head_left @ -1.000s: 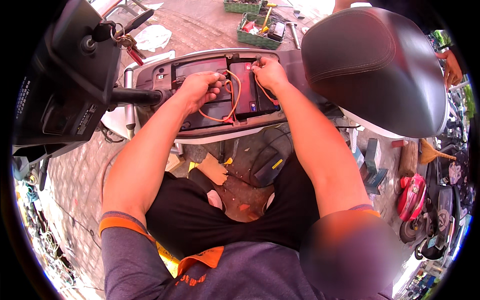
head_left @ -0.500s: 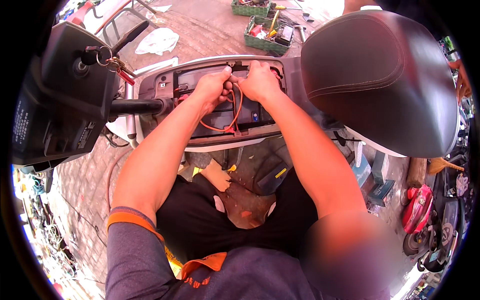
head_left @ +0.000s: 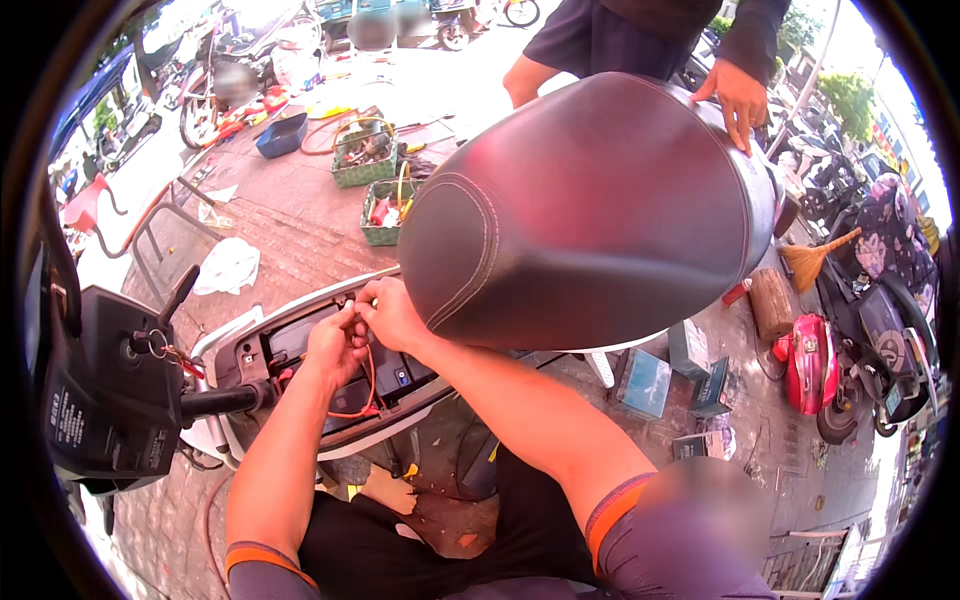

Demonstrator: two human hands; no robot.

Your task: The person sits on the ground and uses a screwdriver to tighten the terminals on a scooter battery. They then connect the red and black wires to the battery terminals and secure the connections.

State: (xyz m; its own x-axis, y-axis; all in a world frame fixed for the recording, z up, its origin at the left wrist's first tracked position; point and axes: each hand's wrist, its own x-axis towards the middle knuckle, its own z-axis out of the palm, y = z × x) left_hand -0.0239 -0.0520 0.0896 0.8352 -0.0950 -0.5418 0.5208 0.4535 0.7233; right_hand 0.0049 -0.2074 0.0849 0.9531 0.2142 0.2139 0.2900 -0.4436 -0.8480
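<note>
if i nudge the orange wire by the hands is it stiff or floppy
The orange wire would probably flex easily, being thin and already curved. It may spring back a little, since that curve looks smooth, without a sharp kink. It is likely light, given how slender it looks.

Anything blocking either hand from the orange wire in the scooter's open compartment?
Nothing visible. The left hand and right hand meet by the orange wire; whether they grip it is unclear. The black seat is right of the right hand in view, not over the wire's visible loop.
</note>
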